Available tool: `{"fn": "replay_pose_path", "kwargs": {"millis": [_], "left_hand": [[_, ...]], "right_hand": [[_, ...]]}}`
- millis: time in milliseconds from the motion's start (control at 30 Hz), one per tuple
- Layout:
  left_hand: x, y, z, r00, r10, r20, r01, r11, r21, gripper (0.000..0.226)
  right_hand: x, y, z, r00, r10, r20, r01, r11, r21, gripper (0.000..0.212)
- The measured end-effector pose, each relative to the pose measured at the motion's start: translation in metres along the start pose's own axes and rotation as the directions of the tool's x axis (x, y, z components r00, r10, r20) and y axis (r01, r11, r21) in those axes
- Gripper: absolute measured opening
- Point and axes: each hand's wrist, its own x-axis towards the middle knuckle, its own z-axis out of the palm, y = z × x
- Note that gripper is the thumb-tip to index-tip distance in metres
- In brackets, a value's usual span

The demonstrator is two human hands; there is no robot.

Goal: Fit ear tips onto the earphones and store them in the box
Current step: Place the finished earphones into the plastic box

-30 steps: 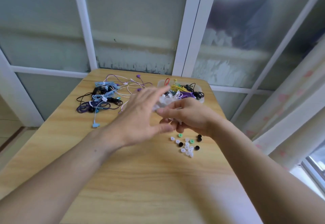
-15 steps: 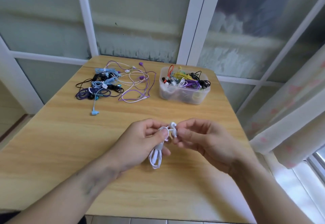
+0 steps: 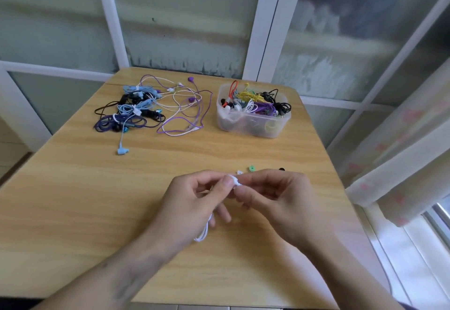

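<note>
White earphone (image 3: 234, 180) now pinched closer, both hands

A light wooden desk (image 3: 73, 212) carries a tangle of earphones (image 3: 148, 107) at its far left and a clear plastic box (image 3: 253, 124) of coiled earphones at its far right. Nearer, right of centre, lie a green ear tip (image 3: 252, 168), a white ear tip (image 3: 239, 171) and a black ear tip (image 3: 281, 169).

- The desk (image 3: 73, 207) is pale yellow wood with streaky grain.
- The earbud (image 3: 234, 180) and its cord (image 3: 204, 233) are white.
- Loose ear tips near the right edge: one white (image 3: 239, 171), one green (image 3: 252, 168), one black (image 3: 281, 169).
- The pile (image 3: 136, 110) at the far left holds purple, light blue, black and white cords.
- The box (image 3: 253, 127) is frosted clear, with yellow, red, purple, black and white cords inside.
- The curtain (image 3: 399, 163) is cream with faint pink marks.
</note>
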Motion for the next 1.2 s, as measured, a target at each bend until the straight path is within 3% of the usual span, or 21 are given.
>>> {"fn": "replay_pose_path", "kwargs": {"millis": [200, 333, 500, 633, 733, 800, 967, 1067, 1167, 1200], "left_hand": [[0.002, 0.001, -0.002, 0.999, -0.027, -0.027, 0.025, 0.998, -0.059, 0.014], [0.002, -0.001, 0.001, 0.999, -0.029, -0.031, 0.026, 0.997, -0.075, 0.013], [0.012, 0.001, 0.005, 0.991, -0.131, -0.008, 0.128, 0.976, -0.177, 0.014], [0.019, 0.002, 0.001, 0.983, -0.178, -0.041, 0.161, 0.952, -0.259, 0.015], [0.021, 0.002, -0.010, 0.977, -0.201, -0.068, 0.176, 0.948, -0.265, 0.015], [0.021, 0.003, -0.014, 0.978, -0.201, -0.054, 0.181, 0.951, -0.252, 0.015], [0.022, 0.004, -0.016, 0.981, -0.193, -0.013, 0.185, 0.954, -0.234, 0.016], [0.024, 0.004, -0.016, 0.980, -0.198, -0.013, 0.190, 0.954, -0.230, 0.016], [0.024, 0.003, -0.016, 0.981, -0.196, -0.003, 0.191, 0.959, -0.210, 0.016], [0.023, 0.003, -0.015, 0.980, -0.199, -0.001, 0.194, 0.958, -0.212, 0.016]], "right_hand": [[0.000, 0.000, 0.006, 0.997, -0.063, -0.054, 0.061, 0.997, -0.037, 0.008], [0.000, 0.004, 0.007, 0.988, -0.133, -0.074, 0.121, 0.981, -0.155, 0.008], [0.006, 0.010, 0.012, 0.919, -0.325, -0.222, 0.237, 0.907, -0.347, 0.017], [0.016, 0.002, -0.001, 0.891, -0.421, -0.168, 0.315, 0.842, -0.438, 0.020], [0.038, 0.006, -0.018, 0.921, -0.375, -0.109, 0.231, 0.749, -0.621, 0.004], [0.052, 0.011, -0.020, 0.968, -0.250, -0.032, 0.143, 0.650, -0.747, 0.012], [0.065, 0.007, -0.006, 0.993, -0.091, 0.077, 0.115, 0.590, -0.799, 0.009], [0.067, 0.003, -0.003, 0.993, -0.073, 0.097, 0.122, 0.619, -0.776, 0.008], [0.063, 0.005, -0.001, 0.980, -0.157, 0.122, 0.189, 0.549, -0.814, 0.009], [0.061, 0.005, -0.001, 0.977, -0.189, 0.099, 0.191, 0.569, -0.800, 0.008]]}}
